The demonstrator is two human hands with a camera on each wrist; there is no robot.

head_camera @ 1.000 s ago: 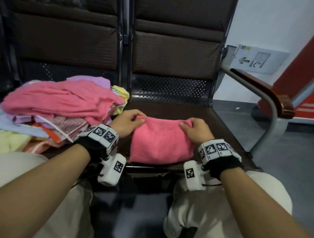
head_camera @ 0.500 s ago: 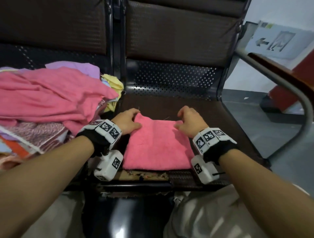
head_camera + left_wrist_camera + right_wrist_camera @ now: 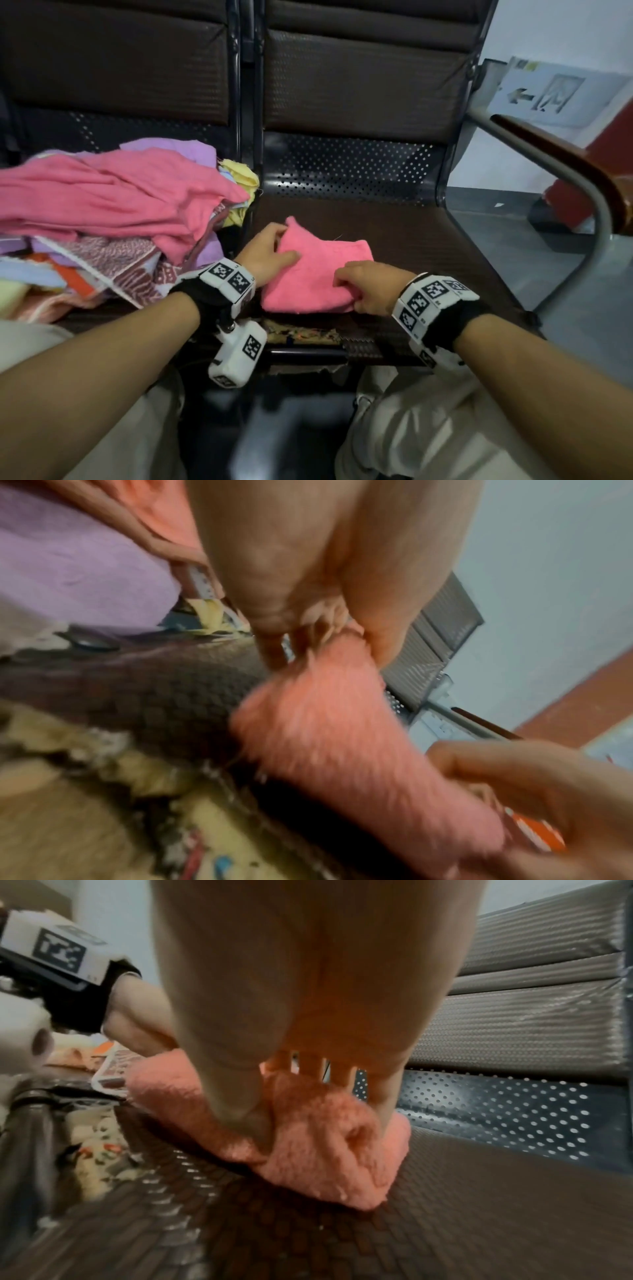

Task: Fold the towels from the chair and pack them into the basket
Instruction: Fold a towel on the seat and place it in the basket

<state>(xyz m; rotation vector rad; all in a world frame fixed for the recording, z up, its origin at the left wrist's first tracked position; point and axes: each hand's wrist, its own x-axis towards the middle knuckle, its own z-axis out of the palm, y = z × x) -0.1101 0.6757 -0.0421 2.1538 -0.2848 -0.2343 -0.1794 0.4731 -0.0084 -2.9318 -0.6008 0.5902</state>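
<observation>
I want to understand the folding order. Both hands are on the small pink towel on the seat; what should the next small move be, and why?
Probably lift the pink towel off the seat. It already lies folded small, the left hand pinches its far left corner and the right hand grips its near right edge. No basket is in view, so where it goes next cannot be told.

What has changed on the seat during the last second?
The right hand left the pink towel's far right corner and came to its near right corner, which it now grips. The left hand still holds the far left corner. The pile stayed.
</observation>
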